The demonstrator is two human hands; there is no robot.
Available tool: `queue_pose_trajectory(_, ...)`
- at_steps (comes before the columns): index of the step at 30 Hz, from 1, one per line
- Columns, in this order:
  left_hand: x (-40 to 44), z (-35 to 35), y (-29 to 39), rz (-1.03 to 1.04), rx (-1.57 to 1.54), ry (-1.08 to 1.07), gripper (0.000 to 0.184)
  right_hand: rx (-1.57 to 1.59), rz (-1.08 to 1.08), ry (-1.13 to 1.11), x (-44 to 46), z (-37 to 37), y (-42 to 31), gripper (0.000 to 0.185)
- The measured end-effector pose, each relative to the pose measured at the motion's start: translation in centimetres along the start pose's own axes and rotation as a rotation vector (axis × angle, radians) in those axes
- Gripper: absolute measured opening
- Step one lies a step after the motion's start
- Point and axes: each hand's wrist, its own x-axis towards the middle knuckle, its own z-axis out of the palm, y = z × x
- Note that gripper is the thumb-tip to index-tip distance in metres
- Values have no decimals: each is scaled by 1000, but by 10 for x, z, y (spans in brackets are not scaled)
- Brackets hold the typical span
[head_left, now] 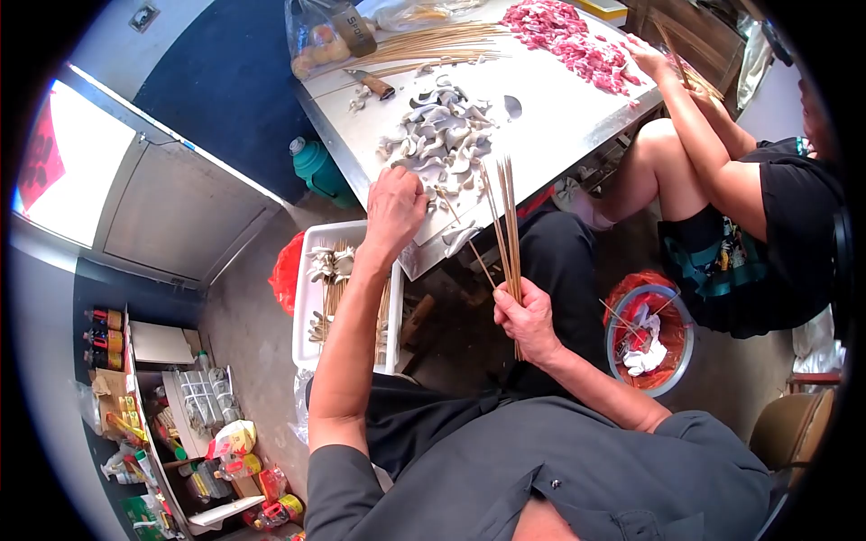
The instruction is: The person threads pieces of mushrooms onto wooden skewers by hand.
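My right hand [526,318] is closed around a bunch of thin wooden skewers [508,225]. One skewer leans out from the bunch toward the left, with a grey-white slice [461,240] threaded near its upper end. Over the near left side of the table, my left hand [397,206] has its fingers curled at the edge of a pile of curled grey-white slices [442,135]. Whatever those fingertips hold is hidden. Below the left forearm stands a white tray [303,302] with skewers [338,261] that carry similar slices.
Loose skewers [433,43], a wooden-handled tool [372,84] and a plastic bag [316,41] lie across the table [577,122]. A person's hand [646,58] is beside red meat pieces [568,41]. A lined bin [683,347] and a teal jug [320,169] stand on the floor.
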Motion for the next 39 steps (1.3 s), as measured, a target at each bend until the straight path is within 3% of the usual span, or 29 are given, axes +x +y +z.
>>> queue_pose_trajectory(4, -8, -4, 7, 29, -47, 123, 14, 4, -3, -1, -1, 0, 1, 10)
queue_pose_trajectory(6, -13, -7, 9, -234, -365, 232, 12, -2, 2, -16, -2, -1, 1, 10)
queue_pose_trajectory(7, -17, -7, 11, -234, -364, 232, 12, -9, 5, -31, -2, -1, 1, 10)
queue_pose_trajectory(9, -26, -9, 18, -548, -1113, 271, 9, -19, 3, -53, -3, 2, 0, 10)
queue_pose_trajectory(14, -41, -16, 26, -646, -1440, 263, 12, -54, 2, -102, -5, 6, 3, 10)
queue_pose_trajectory(30, -55, -19, 26, -457, -1264, 309, 9, -94, 29, -123, -7, 8, 5, 10)
queue_pose_trajectory(33, -62, -27, 28, -457, -1144, 189, 12, -78, 37, -108, -6, 7, 7, 10)
queue_pose_trajectory(35, -64, -39, 34, -599, -1107, -205, 16, -62, 50, -97, -6, 7, 6, 10)
queue_pose_trajectory(37, -60, -39, 34, -497, -1041, -194, 19, -53, 36, -73, -5, 9, 3, 10)
queue_pose_trajectory(39, -48, -33, 22, -431, -868, -47, 17, -44, 29, -83, -1, 7, 4, 10)
